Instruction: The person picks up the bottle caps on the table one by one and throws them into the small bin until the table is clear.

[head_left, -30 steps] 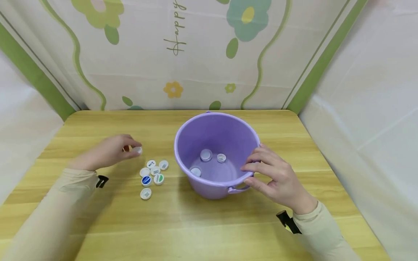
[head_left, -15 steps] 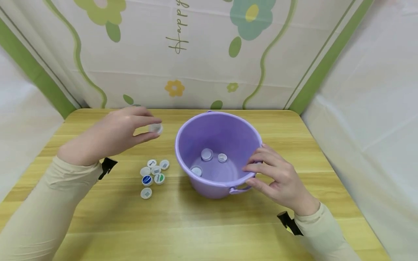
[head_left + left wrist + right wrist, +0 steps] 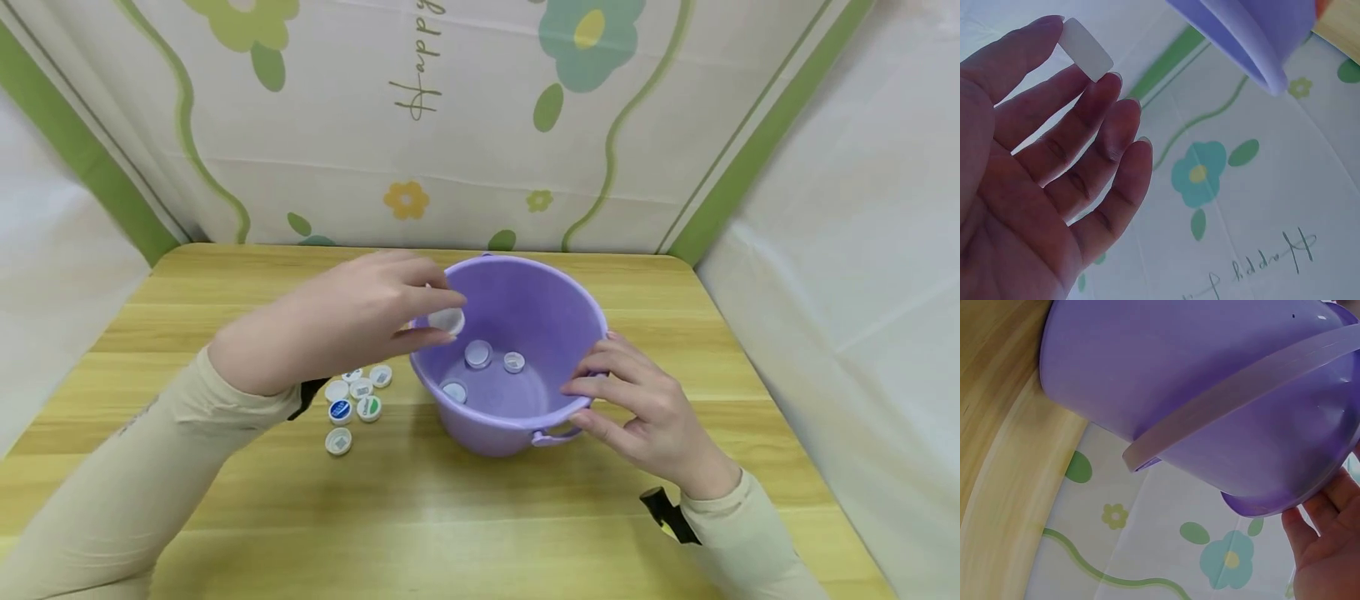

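Pinches white cap point(image 3: 447, 321) in left hand point(image 3: 341, 321) over left rim of purple bucket point(image 3: 489, 440), gripping its right rim with right hand point(image 3: 647, 407).

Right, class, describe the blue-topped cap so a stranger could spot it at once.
On the wooden table stands a purple bucket; left of it, in the head view, lies a group of small round caps. The blue-topped cap sits left of the green-and-white cap, and only its top looks mostly blue.
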The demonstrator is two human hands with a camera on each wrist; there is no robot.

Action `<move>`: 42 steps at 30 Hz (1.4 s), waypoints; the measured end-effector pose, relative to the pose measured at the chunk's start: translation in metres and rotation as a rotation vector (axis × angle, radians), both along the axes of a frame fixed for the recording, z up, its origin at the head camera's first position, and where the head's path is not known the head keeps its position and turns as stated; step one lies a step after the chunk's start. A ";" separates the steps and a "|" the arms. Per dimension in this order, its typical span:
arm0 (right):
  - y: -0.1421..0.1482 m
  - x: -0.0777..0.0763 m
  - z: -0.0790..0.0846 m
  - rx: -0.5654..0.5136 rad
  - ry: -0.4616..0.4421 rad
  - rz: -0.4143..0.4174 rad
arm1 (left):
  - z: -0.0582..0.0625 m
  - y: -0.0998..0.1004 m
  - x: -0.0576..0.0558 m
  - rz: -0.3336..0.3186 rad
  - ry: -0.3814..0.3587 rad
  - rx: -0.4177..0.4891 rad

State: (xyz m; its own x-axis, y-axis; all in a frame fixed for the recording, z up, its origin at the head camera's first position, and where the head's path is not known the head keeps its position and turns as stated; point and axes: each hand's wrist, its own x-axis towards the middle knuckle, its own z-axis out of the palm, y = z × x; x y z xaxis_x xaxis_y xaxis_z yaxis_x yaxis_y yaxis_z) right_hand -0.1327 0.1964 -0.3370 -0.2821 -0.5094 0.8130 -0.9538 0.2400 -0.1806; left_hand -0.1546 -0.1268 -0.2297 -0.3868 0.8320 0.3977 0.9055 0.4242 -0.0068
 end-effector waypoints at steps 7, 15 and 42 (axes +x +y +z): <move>-0.001 0.001 0.002 -0.002 0.006 0.001 | -0.005 0.019 0.009 -0.043 0.054 -0.043; -0.001 0.003 0.003 0.006 -0.004 -0.004 | -0.011 0.033 0.011 -0.083 0.097 -0.070; -0.002 0.003 0.005 -0.005 -0.010 0.008 | -0.018 0.047 0.017 -0.028 0.043 -0.178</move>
State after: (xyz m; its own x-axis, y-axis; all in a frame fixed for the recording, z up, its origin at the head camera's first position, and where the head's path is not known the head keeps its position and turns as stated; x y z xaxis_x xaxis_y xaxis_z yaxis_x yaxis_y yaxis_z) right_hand -0.1295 0.1940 -0.3322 -0.2864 -0.5079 0.8124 -0.9538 0.2318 -0.1914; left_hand -0.1374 -0.0794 -0.2474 -0.3485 0.9009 0.2589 0.9141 0.3877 -0.1186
